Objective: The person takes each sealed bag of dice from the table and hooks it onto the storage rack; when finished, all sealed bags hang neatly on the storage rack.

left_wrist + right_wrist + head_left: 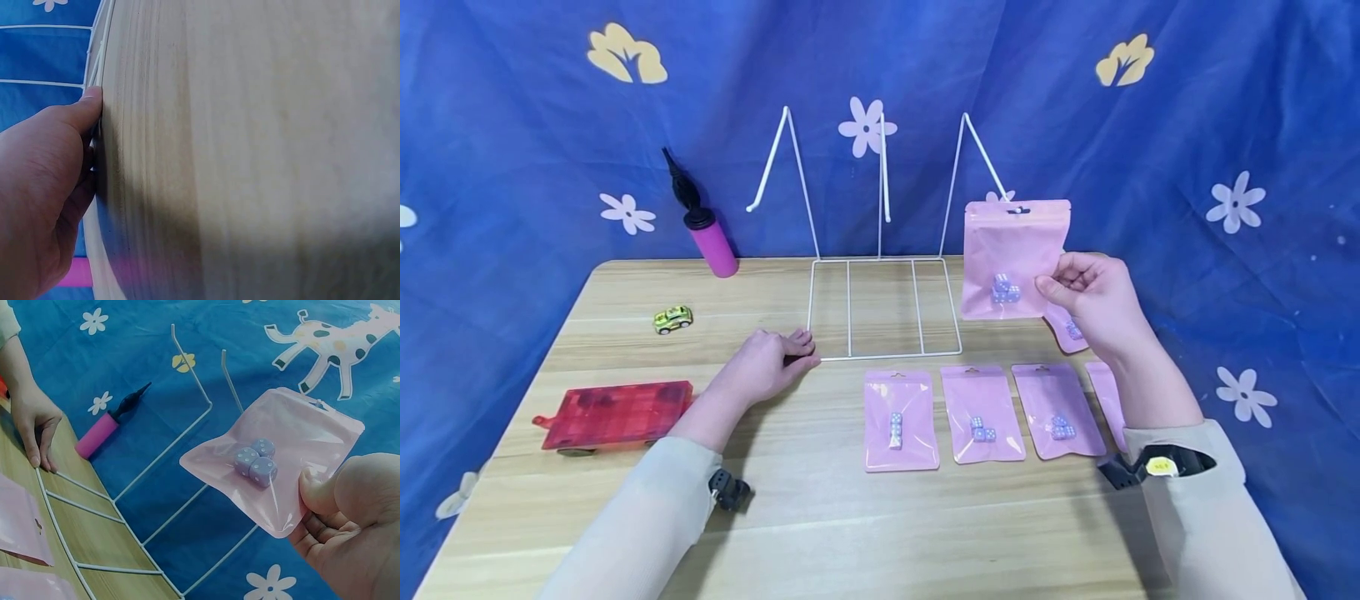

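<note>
My right hand (1093,296) pinches the lower right edge of a pink zip pouch (992,242) between thumb and curled fingers. Three pale purple dice (256,464) show through its front. The pouch's hang hole (1019,211) is at the tip of the right-hand prong of a white wire rack (880,357), with a bit of white showing in the hole. At the rack's front left corner, my left hand (767,362) holds the base wire between thumb and fingers. In the left wrist view, the left thumb (92,94) presses on that wire at the table's surface.
Several more pink pouches with dice, such as the leftmost pouch (917,392), lie in front of the rack and under the right forearm. On the left are a red toy trailer (617,412), a small green car (673,319) and a pink hand pump (713,250). Blue cloth (1045,50) hangs behind.
</note>
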`<action>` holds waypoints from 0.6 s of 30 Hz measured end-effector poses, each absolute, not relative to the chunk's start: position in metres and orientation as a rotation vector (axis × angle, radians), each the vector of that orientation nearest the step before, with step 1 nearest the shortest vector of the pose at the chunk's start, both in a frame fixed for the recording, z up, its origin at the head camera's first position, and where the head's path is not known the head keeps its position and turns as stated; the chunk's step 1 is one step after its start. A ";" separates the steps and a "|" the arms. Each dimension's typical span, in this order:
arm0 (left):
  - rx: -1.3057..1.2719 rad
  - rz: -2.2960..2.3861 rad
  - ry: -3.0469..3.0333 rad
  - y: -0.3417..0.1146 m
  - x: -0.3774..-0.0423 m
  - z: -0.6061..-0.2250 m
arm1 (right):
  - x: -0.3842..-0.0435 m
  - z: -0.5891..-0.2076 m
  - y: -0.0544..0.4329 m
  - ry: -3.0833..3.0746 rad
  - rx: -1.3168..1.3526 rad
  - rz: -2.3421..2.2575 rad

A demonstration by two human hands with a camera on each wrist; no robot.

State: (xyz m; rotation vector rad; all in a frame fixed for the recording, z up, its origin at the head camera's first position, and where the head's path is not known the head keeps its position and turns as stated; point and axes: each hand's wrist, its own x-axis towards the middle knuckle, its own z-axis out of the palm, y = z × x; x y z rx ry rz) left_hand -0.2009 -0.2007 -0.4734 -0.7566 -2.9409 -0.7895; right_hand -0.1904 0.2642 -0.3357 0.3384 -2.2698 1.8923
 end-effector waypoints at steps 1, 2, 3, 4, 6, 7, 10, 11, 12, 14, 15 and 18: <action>-0.756 -0.788 -2.942 -0.201 -0.201 -0.473 | -0.192 -0.336 0.264 -2.264 0.331 1.914; -0.755 -0.785 -2.944 -0.201 -0.201 -0.473 | -0.193 -0.336 0.263 -2.259 0.321 1.934; -0.753 -0.784 -2.945 -0.201 -0.201 -0.473 | -0.195 -0.336 0.263 -2.263 0.312 1.939; -0.752 -0.783 -2.946 -0.201 -0.201 -0.473 | -0.196 -0.336 0.262 -2.269 0.303 1.942; -0.749 -0.784 -2.949 -0.201 -0.201 -0.473 | -0.199 -0.337 0.261 -2.297 0.289 1.922; -0.746 -0.785 -2.951 -0.201 -0.201 -0.473 | -0.201 -0.337 0.260 -2.304 0.284 1.920; -0.736 -0.786 -2.956 -0.201 -0.201 -0.472 | -0.205 -0.337 0.258 -2.327 0.274 1.903; -0.734 -0.786 -2.959 -0.201 -0.201 -0.472 | -0.207 -0.337 0.257 -2.334 0.272 1.894; -0.733 -0.786 -2.961 -0.202 -0.200 -0.472 | -0.209 -0.337 0.257 -2.326 0.270 1.907; -0.733 -0.785 -2.966 -0.202 -0.200 -0.472 | -0.212 -0.338 0.256 -2.302 0.264 1.940; -0.735 -0.786 -2.967 -0.202 -0.200 -0.473 | -0.214 -0.339 0.255 -2.284 0.263 1.962; -0.735 -0.789 -2.968 -0.202 -0.201 -0.473 | -0.222 -0.341 0.253 -2.233 0.250 2.023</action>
